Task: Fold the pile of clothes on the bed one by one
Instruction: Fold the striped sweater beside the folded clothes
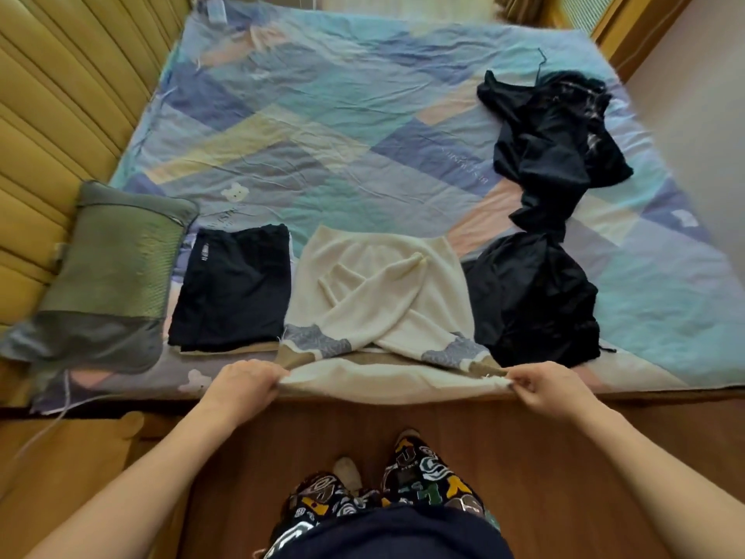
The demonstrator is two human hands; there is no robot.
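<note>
You stood at the near edge of the bed [363, 127], looking down at a cream sweater [375, 292] spread flat in front of you with its two sleeves crossed over the body. Your left hand [246, 383] was closed around the near left corner of the sweater, fingers curled over the cloth, and your right hand [538, 387] pinched the near right corner between thumb and fingers. Between your hands the near edge of the sweater was lifted off the bed and hung in a shallow curve over the bed's edge, while the rest of the garment lay on the patchwork sheet. Just to the left of the sweater, almost touching it, lay a folded dark garment [234, 288] in a neat rectangle. Further left a green and grey pillow [109, 276] rested against the padded yellow headboard [60, 94]. On the right, touching the sweater's side, was the pile of dark clothes [540, 300], still crumpled, running away from you toward the far right part of the bed, where more black cloth lay bunched. Below your arms you could see the wooden floor [564, 457] and your patterned trousers [423, 474].
</note>
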